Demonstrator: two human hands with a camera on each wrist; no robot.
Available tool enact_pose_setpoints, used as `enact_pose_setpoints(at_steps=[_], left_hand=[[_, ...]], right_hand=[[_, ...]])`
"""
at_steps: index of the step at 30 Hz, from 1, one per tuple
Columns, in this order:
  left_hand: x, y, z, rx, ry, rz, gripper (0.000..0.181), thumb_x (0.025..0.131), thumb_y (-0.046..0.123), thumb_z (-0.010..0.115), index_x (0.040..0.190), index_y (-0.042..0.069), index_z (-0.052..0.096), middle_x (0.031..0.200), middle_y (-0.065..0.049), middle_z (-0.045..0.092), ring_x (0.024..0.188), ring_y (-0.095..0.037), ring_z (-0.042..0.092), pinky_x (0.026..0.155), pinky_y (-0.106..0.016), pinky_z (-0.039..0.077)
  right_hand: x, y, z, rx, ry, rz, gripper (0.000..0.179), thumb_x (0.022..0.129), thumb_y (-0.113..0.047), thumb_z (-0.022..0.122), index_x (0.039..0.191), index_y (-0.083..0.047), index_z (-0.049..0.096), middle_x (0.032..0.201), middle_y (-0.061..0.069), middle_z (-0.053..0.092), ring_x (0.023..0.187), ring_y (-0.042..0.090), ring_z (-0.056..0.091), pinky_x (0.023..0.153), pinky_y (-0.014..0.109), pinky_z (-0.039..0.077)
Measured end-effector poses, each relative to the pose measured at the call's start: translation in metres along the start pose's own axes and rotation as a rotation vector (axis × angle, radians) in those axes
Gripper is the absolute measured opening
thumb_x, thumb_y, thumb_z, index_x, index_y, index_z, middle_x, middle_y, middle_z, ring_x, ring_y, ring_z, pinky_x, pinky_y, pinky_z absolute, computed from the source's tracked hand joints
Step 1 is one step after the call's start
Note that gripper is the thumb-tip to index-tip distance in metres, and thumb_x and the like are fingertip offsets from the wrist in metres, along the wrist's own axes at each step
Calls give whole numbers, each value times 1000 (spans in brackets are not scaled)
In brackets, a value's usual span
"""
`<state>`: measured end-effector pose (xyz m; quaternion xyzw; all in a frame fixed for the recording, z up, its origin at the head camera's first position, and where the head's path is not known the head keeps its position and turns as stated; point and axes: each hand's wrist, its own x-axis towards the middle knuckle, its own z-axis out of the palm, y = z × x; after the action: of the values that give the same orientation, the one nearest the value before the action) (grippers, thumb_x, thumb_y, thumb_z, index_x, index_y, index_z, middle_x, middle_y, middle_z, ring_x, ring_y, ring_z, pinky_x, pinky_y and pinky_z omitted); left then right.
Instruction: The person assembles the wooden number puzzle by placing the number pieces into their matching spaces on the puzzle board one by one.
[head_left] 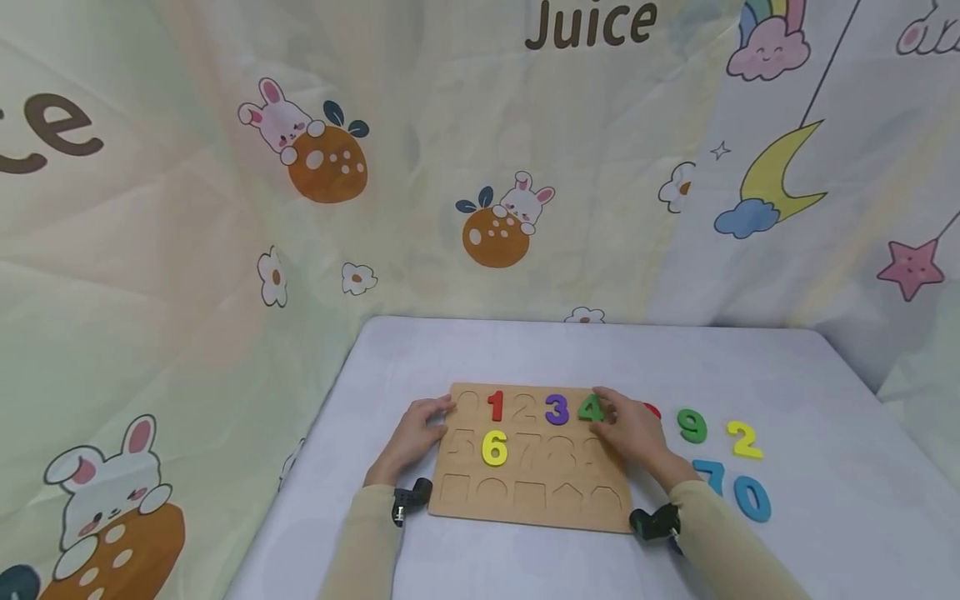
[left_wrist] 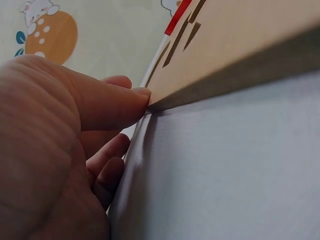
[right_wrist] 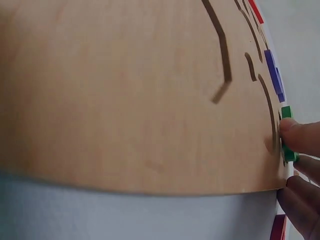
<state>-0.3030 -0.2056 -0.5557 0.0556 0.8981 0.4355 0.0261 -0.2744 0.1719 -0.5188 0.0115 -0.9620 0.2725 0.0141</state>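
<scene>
The wooden number board [head_left: 525,508] lies flat on the table, with a red 1 [head_left: 496,406], a purple 3 [head_left: 557,409] and a yellow 6 [head_left: 494,448] in it. At the board's upper right, my right hand [head_left: 633,429] pinches the green number 4 [head_left: 590,408]; the right wrist view shows the thumb against the green piece [right_wrist: 287,145] and a finger behind it. My left hand [head_left: 412,433] rests at the board's left edge. In the left wrist view its thumb [left_wrist: 112,102] touches that edge, the other fingers loosely bent and partly hidden.
Right of the board lie a green 9 [head_left: 692,425], a yellow 2 [head_left: 744,440], a blue 7 [head_left: 709,473] and a blue 0 [head_left: 752,498]. A red piece [head_left: 653,410] is mostly hidden behind my right hand. A printed cloth [head_left: 420,100] hangs behind the white table [head_left: 465,350].
</scene>
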Motion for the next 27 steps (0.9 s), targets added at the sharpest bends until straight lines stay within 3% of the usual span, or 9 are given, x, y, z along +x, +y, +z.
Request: enact_pose_setpoints(at_steps=[19, 27], left_hand=[[1, 1, -1, -2, -8, 10, 45, 87, 5, 66, 128, 23, 64, 145, 7, 50, 139, -25, 38, 117, -51, 31], [1, 1, -2, -4, -14, 6, 45, 87, 5, 67, 128, 22, 64, 144, 6, 51, 139, -24, 38, 117, -50, 31]], right_hand=[[3, 3, 0, -60, -16, 10, 67, 85, -24, 77, 143, -11, 48, 130, 20, 60, 110, 38, 62, 87, 52, 56], [1, 6, 3, 20, 4, 3, 65, 85, -19, 76, 143, -10, 47, 139, 19, 54, 116, 40, 58, 93, 53, 54]])
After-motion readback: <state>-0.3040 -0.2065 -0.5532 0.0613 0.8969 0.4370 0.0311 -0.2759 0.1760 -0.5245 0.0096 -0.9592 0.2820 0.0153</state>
